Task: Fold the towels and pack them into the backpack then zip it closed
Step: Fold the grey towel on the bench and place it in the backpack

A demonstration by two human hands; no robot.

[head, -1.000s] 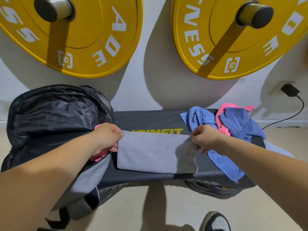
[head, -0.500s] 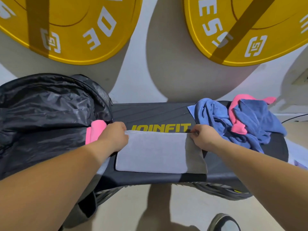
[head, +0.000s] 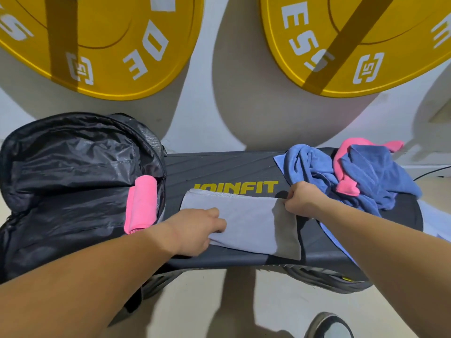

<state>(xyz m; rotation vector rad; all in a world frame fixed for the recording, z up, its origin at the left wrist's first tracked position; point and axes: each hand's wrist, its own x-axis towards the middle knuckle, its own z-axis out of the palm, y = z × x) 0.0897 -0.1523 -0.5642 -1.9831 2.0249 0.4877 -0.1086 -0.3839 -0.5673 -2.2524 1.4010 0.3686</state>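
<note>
Grey cloth takes centre stage: the grey towel [head: 241, 223] lies as a long folded strip along the near edge of the black JOINFIT step bench [head: 219, 167], just under the yellow lettering. Down on its left end comes the left hand [head: 195, 230], fingers curled into the fabric by the strip's near-left corner. Over at the strip's far-right corner the right hand [head: 302, 198] has its fingers closed in a pinch on the cloth. By the look of it, this one is mid-fold, with an end-to-end fold or a roll yet to come before it can be packed.

So, the score. One down: a rolled pink towel [head: 141, 203] sits inside the open backpack [head: 68, 167], right at its mouth, at the bench's left end. The bag gapes wide, lining on show, zip nowhere near done.

Plenty left, too. At the bench's right end a heap waits unfolded: a light blue towel [head: 310, 167], a darker blue towel [head: 375, 172], and a second pink towel [head: 344, 157] tangled between them. I'd put this well short of halfway.

Behind, two yellow weight plates [head: 109, 45] hang on the wall.
</note>
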